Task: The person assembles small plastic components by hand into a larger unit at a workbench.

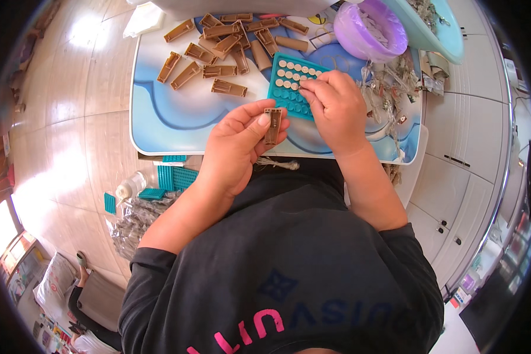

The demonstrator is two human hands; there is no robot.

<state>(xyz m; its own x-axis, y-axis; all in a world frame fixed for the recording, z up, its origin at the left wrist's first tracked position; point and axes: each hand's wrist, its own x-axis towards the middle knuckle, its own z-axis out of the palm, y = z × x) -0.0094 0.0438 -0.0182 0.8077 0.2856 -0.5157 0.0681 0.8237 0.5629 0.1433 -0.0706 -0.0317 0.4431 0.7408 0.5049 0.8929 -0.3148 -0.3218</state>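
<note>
A small hollow brown plastic casing point(272, 134) is pinched between the thumb and fingers of my left hand point(233, 138), its open side facing up. It is held at the table's near edge, just left of a teal tray point(300, 108). Rows of round whitish discs point(288, 74) fill the tray's far part, while the nearer hollows show bare teal. My right hand point(339, 112) reaches over the tray's right side. Its thumb and forefinger are pinched together beside the discs, and what lies between them is too small to make out.
Several brown casings point(221, 45) lie loose across the blue-and-white table point(177, 115). A purple lined bowl point(360, 41) and a pale teal basin point(451, 41) stand at the far right, above tangled small parts point(389, 97). More teal trays point(174, 178) and a bottle point(131, 184) are low at left.
</note>
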